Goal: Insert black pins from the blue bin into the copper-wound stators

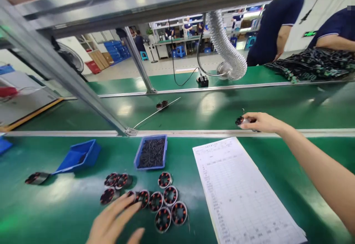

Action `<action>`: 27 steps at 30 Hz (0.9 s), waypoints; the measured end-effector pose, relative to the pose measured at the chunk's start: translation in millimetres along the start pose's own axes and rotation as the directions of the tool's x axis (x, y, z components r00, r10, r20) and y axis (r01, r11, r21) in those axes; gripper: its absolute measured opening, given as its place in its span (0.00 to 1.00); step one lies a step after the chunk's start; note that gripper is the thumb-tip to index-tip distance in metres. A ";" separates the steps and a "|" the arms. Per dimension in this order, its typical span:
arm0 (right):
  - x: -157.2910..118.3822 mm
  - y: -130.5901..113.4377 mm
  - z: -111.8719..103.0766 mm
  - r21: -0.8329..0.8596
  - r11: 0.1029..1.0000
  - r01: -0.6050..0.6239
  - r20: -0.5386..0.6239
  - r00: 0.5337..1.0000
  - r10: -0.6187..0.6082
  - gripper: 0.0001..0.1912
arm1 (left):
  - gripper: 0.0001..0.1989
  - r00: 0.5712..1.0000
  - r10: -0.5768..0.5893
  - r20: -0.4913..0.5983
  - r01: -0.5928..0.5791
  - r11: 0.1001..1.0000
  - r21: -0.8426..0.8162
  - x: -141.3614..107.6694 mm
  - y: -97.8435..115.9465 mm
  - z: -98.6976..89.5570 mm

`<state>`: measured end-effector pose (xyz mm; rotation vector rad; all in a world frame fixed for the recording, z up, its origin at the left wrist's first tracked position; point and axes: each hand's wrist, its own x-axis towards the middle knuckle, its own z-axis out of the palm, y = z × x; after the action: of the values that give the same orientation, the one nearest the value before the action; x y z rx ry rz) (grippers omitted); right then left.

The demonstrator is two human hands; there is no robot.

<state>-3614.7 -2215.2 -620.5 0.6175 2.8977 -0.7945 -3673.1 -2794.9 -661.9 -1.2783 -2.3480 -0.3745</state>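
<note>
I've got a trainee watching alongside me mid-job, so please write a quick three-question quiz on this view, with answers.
1. True or false: the right hand is empty.
2. Fill the gap: the blue tray nearest the printed sheet holds many small ___ pieces.
3. Short answer: which hand is nearer the ring-shaped parts?

Key:
1. False; it holds a cylindrical part.
2. Black.
3. The left hand.

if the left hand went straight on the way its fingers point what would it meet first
The left hand would probably meet the round metal rings right in front of it; depth is unclear, so it may already touch one.
</note>
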 end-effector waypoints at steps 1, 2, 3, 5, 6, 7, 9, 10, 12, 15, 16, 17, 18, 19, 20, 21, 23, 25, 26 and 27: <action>-20.5 -24.2 10.9 0.085 0.985 0.151 0.054 0.986 -0.155 0.32 | 0.25 0.999 0.023 0.044 -0.024 0.999 0.039 1.9 18.6 7.9; -41.6 -50.1 24.8 0.165 0.944 0.284 0.112 0.946 -0.304 0.31 | 0.26 0.996 0.058 0.067 -0.061 0.997 0.048 5.2 35.3 15.9; -62.4 -76.6 41.5 0.233 0.891 0.390 0.184 0.881 -0.435 0.30 | 0.24 0.991 0.096 0.091 -0.100 0.994 0.038 9.1 48.9 23.7; -100.6 -125.7 80.5 0.340 0.795 0.503 0.303 0.741 -0.599 0.28 | 0.19 0.993 0.066 0.097 -0.063 0.997 -0.033 16.2 64.1 36.3; -116.6 -146.7 101.2 0.351 0.768 0.535 0.346 0.688 -0.638 0.29 | 0.17 0.994 0.039 0.099 -0.033 0.998 -0.061 18.0 65.8 40.0; -129.8 -164.7 121.3 0.340 0.748 0.570 0.378 0.646 -0.664 0.30 | 0.16 0.996 0.007 0.090 0.001 0.997 -0.081 18.1 64.6 41.7; -147.1 -193.2 156.9 0.253 0.724 0.641 0.402 0.612 -0.682 0.31 | 0.16 0.998 -0.057 0.041 0.061 0.991 -0.117 12.6 57.8 39.1; -151.8 -204.4 171.2 0.196 0.718 0.668 0.395 0.617 -0.681 0.30 | 0.16 0.995 -0.096 -0.001 0.095 0.983 -0.156 7.3 54.3 35.6; -155.5 -222.5 192.2 0.083 0.732 0.676 0.345 0.670 -0.657 0.29 | 0.15 0.974 -0.211 -0.081 0.177 0.935 -0.309 -6.3 50.7 27.3; -155.6 -240.0 209.4 -0.051 0.768 0.639 0.234 0.755 -0.612 0.26 | 0.13 0.949 -0.314 -0.023 0.248 0.791 -0.560 -26.4 56.3 19.7; -155.5 -242.3 213.3 -0.093 0.767 0.634 0.198 0.767 -0.610 0.25 | 0.16 0.951 -0.309 0.023 0.262 0.761 -0.593 -31.2 60.2 20.0; -155.6 -242.4 216.8 -0.130 0.757 0.640 0.168 0.767 -0.619 0.25 | 0.19 0.952 -0.298 0.062 0.274 0.750 -0.603 -34.6 64.1 21.8; -155.8 -240.0 220.2 -0.156 0.744 0.649 0.142 0.760 -0.634 0.25 | 0.20 0.952 -0.294 0.087 0.286 0.748 -0.599 -36.7 67.8 24.5; -156.1 -235.1 223.5 -0.166 0.735 0.658 0.114 0.753 -0.648 0.25 | 0.19 0.949 -0.299 0.097 0.297 0.750 -0.591 -37.7 70.5 27.8; -156.5 -227.9 226.8 -0.163 0.729 0.664 0.079 0.746 -0.662 0.25 | 0.17 0.946 -0.310 0.096 0.305 0.751 -0.585 -37.7 72.2 31.0; -157.1 -219.0 229.7 -0.156 0.727 0.669 0.035 0.739 -0.673 0.24 | 0.15 0.943 -0.321 0.083 0.307 0.751 -0.585 -37.2 72.5 33.7; -158.6 -199.1 233.2 -0.167 0.715 0.679 -0.055 0.718 -0.694 0.22 | 0.13 0.940 -0.340 0.032 0.294 0.756 -0.585 -35.9 69.1 36.0; -160.0 -183.5 230.6 -0.241 0.686 0.687 -0.120 0.680 -0.724 0.23 | 0.13 0.930 -0.362 -0.061 0.277 0.800 -0.532 -35.4 62.0 33.8; -159.6 -179.7 226.1 -0.279 0.668 0.690 -0.144 0.657 -0.740 0.24 | 0.13 0.923 -0.371 -0.106 0.281 0.834 -0.475 -35.6 58.0 31.3; -157.5 -179.7 219.5 -0.306 0.651 0.695 -0.171 0.633 -0.755 0.24 | 0.12 0.920 -0.370 -0.128 0.292 0.866 -0.407 -35.8 54.1 28.1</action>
<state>-3549.5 -2523.5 -697.4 -0.5999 3.4363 -0.4227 -3617.4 -2779.7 -702.6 -0.9198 -2.3861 -1.0683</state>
